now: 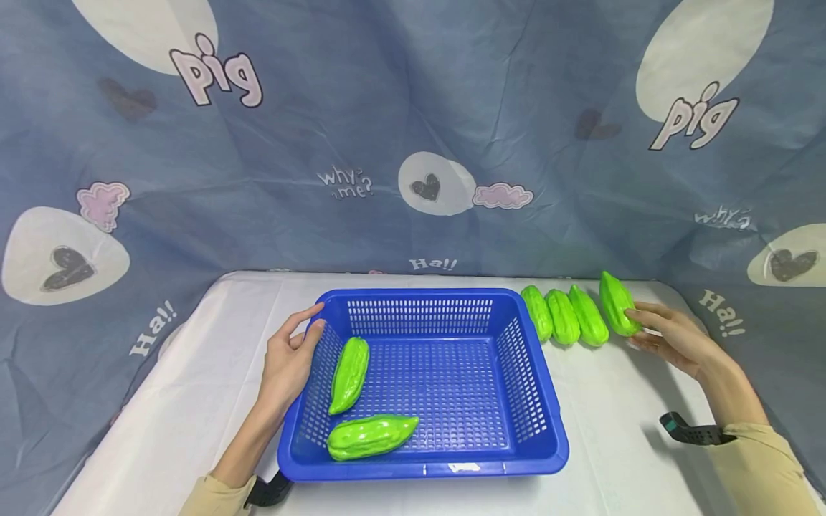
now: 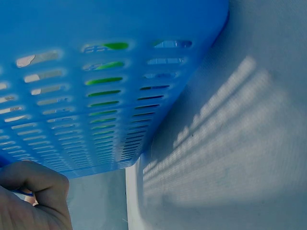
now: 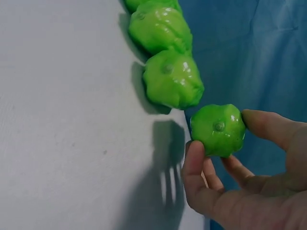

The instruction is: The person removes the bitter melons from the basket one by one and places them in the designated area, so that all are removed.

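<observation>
A blue plastic basket [image 1: 426, 469] with slotted walls stands on the white table. My left hand [image 1: 288, 358] grips its rim at the far left corner, thumb and fingers on the rim; the left wrist view shows the curled fingers [image 2: 41, 184] beside the slotted wall. Two ridged green bitter melons lie inside, one upright along the left wall [image 1: 350, 376] and one across the front [image 1: 372, 436]. At the right, my right hand [image 1: 677, 335] pinches another bitter melon [image 3: 218, 128] between thumb and fingers, and its shadow falls on the table.
Three more bitter melons lie side by side right of the basket, the leftmost [image 1: 538, 313] close to its rim, then a middle one [image 1: 563, 317] and a right one [image 1: 588, 316]. Behind the table's far edge hangs a blue printed cloth [image 1: 361, 236].
</observation>
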The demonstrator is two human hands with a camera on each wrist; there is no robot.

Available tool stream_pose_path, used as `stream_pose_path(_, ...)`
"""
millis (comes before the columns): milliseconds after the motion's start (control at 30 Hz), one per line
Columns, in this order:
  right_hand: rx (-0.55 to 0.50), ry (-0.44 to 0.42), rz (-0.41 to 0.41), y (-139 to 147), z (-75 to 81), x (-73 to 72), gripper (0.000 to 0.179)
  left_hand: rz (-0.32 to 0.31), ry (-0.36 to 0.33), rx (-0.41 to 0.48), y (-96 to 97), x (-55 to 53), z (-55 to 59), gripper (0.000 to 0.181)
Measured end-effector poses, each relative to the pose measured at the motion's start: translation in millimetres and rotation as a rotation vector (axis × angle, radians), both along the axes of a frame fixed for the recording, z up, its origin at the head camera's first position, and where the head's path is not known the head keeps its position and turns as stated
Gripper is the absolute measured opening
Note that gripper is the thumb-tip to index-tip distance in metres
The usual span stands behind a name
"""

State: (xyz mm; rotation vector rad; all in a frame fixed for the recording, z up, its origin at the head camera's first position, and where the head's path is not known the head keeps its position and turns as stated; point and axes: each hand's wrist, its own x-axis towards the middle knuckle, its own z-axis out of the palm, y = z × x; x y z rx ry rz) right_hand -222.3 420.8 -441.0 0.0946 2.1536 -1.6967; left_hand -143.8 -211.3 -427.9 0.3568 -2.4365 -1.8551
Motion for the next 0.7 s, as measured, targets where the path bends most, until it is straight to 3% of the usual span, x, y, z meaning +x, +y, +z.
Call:
stream_pose_path(233, 0.211, 0.016, 0.010, -5, -7.4, 2.6, 0.086, -0.006, 0.011, -0.019, 0.1, 0.5, -0.2, 0.043)
stream_pose_path(700, 0.294, 0.008, 0.041, -13, -1.4, 6.0, 0.083, -0.014, 0.002, 0.003, -1.1, -0.4, -0.8, 0.044)
